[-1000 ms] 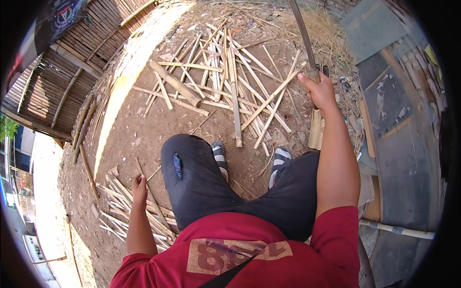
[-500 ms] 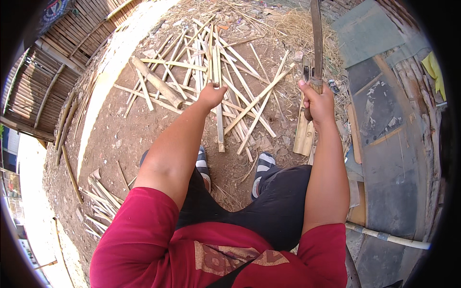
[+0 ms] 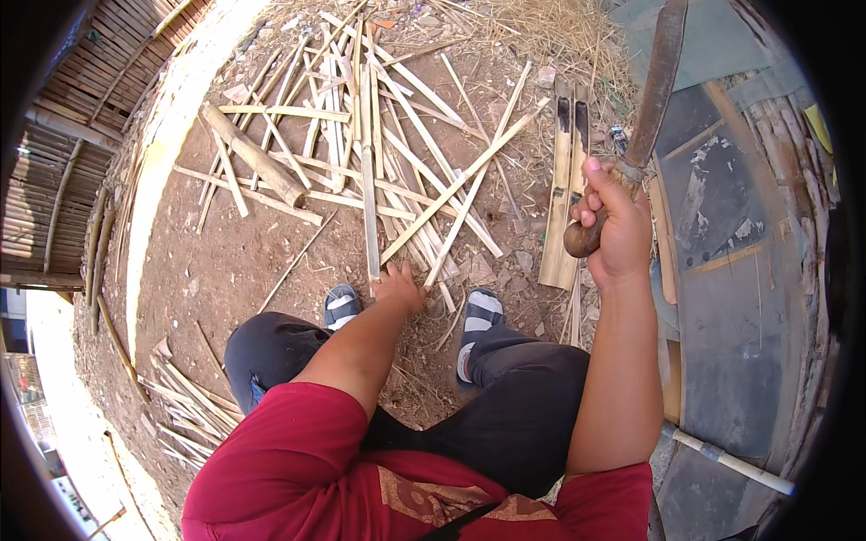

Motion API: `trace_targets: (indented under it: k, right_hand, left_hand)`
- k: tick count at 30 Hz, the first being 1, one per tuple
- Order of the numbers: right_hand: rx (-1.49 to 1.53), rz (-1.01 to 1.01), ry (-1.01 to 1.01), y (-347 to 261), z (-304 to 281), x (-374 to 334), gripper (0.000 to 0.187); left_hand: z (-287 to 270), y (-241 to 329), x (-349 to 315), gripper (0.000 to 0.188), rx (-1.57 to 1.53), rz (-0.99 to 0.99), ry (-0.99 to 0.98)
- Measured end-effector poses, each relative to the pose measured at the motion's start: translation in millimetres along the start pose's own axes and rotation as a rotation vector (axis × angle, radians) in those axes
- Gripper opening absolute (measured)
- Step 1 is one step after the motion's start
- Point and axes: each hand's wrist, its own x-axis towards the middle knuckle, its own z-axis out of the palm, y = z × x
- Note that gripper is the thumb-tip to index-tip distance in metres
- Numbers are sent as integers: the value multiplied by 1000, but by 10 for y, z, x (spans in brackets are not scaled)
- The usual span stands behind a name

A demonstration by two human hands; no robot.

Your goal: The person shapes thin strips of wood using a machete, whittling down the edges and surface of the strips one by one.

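My right hand is wrapped round the wooden handle of a machete. Its dark, worn blade points up and away, leaning right. Low between my feet, my left hand has its fingers spread at the near end of a split bamboo strip. Its fingertips are beside or touching that end; I cannot tell which. Beyond lies a loose heap of pale bamboo strips, many crossing one another. A thick uncut bamboo pole rests at the heap's left side.
Two halved bamboo lengths lie left of the machete. More thin strips are piled at the lower left. Dark boards line the right side, with a pale pipe across them. Dry straw covers the far ground.
My left hand has come down toward my feet from the middle of the heap, and its fingers have spread. The machete has tilted right and come nearer in my right hand.
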Motion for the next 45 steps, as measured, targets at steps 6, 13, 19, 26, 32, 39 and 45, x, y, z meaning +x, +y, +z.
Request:
trace_targets:
  k: [6, 13, 19, 26, 32, 39, 45]
  right_hand:
    - [-38, -12, 23, -2, 17, 4, 24]
    - [-31, -13, -25, 7, 40, -17, 22]
    - [-42, 20, -14, 32, 38, 4, 21]
    - [-79, 44, -35, 65, 66, 31, 24]
    - [-128, 52, -36, 79, 87, 12, 26]
    - [-282, 23, -38, 47, 57, -23, 25]
    - [-498, -22, -91, 47, 68, -12, 30]
  left_hand:
    - [-25, -71, 273, 83, -112, -90, 119]
    - [-155, -125, 782, 77, -113, 1, 252]
    - [-181, -374, 935, 69, -144, -19, -159]
    - [103, -159, 693, 48, -184, 43, -128]
    - [266, -26, 621, 45, -322, 156, -91]
    - [-189, 67, 495, 61, -587, 46, 152]
    - [-1123, -62, 249, 71, -427, 142, 246]
